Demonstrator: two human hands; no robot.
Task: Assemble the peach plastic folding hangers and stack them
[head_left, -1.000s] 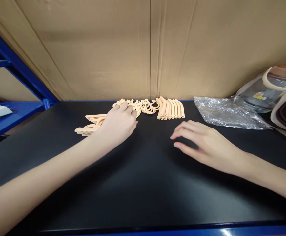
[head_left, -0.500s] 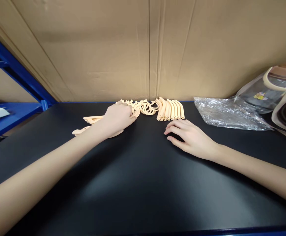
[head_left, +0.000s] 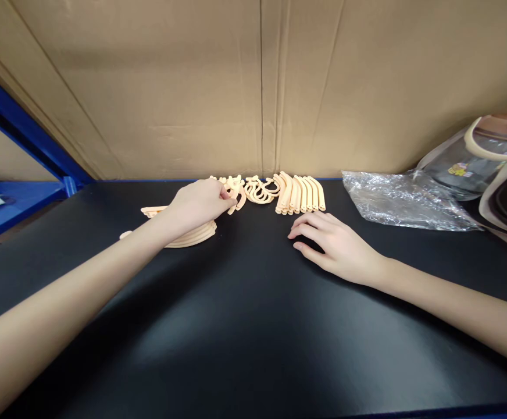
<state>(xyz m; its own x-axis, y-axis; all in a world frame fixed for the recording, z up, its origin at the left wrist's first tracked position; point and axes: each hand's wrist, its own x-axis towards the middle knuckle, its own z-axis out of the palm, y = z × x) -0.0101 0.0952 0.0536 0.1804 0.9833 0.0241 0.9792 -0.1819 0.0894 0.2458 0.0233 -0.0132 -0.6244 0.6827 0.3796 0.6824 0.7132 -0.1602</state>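
My left hand (head_left: 203, 203) reaches over the left side of the cream plastic parts, thumb and fingers pinched. A small cream plastic piece (head_left: 235, 185) shows at its fingertips; its full shape is hidden. Under the wrist lies a stack of long curved cream pieces (head_left: 195, 235). Just right of the left hand are S-shaped, hook-like pieces (head_left: 259, 191). Farther right, short bent tubular pieces (head_left: 300, 193) stand in a row. My right hand (head_left: 329, 244) rests on the black tabletop in front of that row, fingers loosely bent and apart, holding nothing.
A crumpled clear plastic bag (head_left: 404, 201) lies at the right. Behind it is a transparent container with a cream rim (head_left: 458, 157). Cardboard (head_left: 170, 93) walls off the back, and a blue metal frame (head_left: 31, 128) stands at the left.
My left hand has drawn slightly left and back, uncovering more of the curved stack and a small cream piece at its fingertips. My right hand has stayed in place.
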